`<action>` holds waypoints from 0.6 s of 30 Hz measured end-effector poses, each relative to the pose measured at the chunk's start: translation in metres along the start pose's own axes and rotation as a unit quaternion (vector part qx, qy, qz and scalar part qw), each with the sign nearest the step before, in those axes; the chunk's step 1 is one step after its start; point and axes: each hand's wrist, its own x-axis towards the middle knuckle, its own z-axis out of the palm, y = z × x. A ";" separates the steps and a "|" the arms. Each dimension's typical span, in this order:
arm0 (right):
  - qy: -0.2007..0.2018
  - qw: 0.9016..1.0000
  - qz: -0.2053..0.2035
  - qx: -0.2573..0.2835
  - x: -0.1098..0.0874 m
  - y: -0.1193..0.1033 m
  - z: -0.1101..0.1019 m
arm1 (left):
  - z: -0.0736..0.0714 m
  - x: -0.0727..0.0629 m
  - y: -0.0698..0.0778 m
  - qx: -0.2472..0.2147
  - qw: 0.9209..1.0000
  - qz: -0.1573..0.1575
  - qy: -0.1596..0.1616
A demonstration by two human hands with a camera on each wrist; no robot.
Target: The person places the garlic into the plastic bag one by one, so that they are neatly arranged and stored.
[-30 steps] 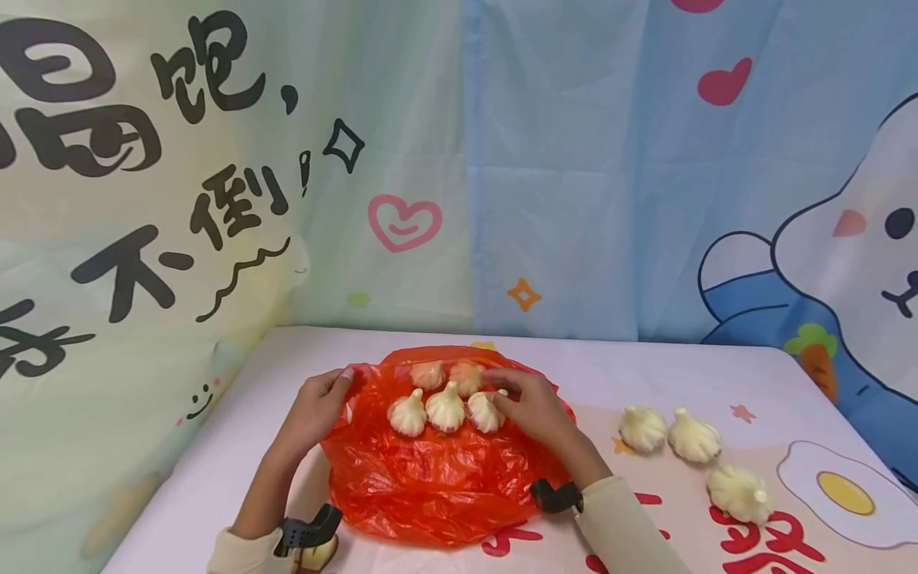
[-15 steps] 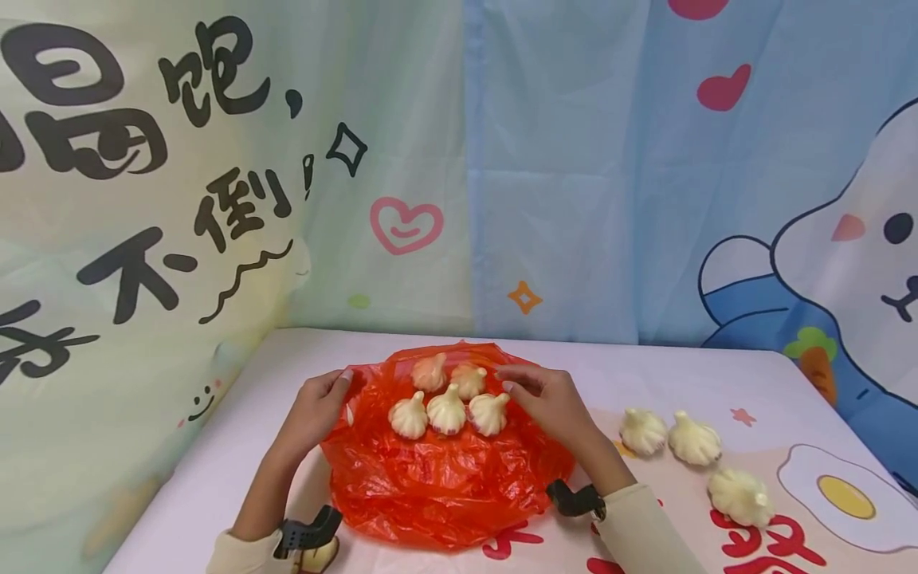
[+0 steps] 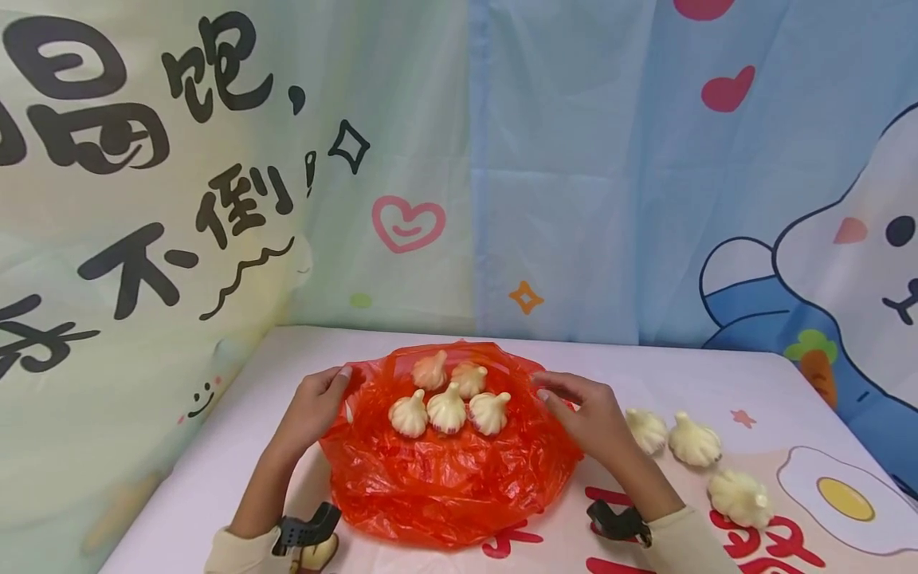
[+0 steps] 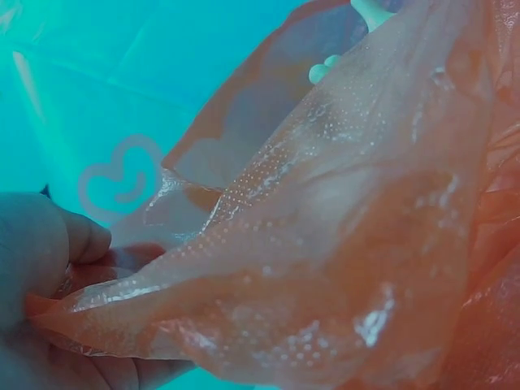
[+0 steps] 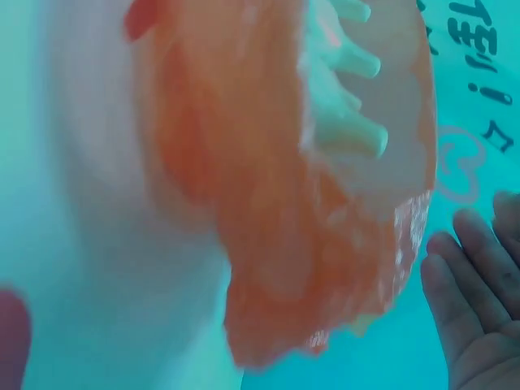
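Note:
A red plastic bag (image 3: 459, 502) lies open in the middle of the table, crumpled and semi-transparent. Several garlic bulbs sit in its mouth: a front row with a middle bulb (image 3: 446, 409), and two behind, such as the back bulb (image 3: 429, 371), seen against red plastic. My left hand (image 3: 320, 406) pinches the bag's left rim between thumb and fingers; the left wrist view shows the film (image 4: 325, 268) running out from that grip. My right hand (image 3: 584, 410) is by the bag's right rim, holding nothing, its fingers (image 5: 463, 301) extended in the right wrist view.
Three more garlic bulbs lie on the table to the right: one partly behind my right hand (image 3: 648, 431), a middle one (image 3: 694, 441) and a nearer one (image 3: 740, 498). A printed cloth covers the table (image 3: 301, 343); a patterned curtain (image 3: 559, 223) hangs behind.
My right hand has left the front-right garlic bulb and moved right, past the bag's rim. The left hand keeps its grip on the bag. The bulbs stay in the bag.

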 end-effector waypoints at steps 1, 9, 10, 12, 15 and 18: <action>0.009 1.000 -0.001 -0.004 -0.001 0.002 -0.002 | 0.000 0.000 0.000 -0.001 1.000 -0.003 0.002; 0.032 0.999 0.005 -0.035 -0.009 0.015 -0.023 | -0.001 -0.001 -0.001 -0.003 1.000 0.001 -0.001; 0.035 0.998 0.006 -0.042 -0.010 0.017 -0.025 | -0.001 -0.001 -0.001 -0.003 1.000 0.001 0.000; 0.046 0.997 0.010 -0.055 -0.011 0.020 -0.031 | -0.001 -0.001 0.000 -0.004 1.000 0.000 0.000; 0.062 0.994 0.025 -0.082 -0.012 0.025 -0.041 | 0.000 -0.002 0.000 -0.003 1.000 0.001 0.000; 0.078 0.990 0.056 -0.105 -0.013 0.029 -0.051 | 0.001 -0.002 0.001 -0.007 1.000 0.003 -0.002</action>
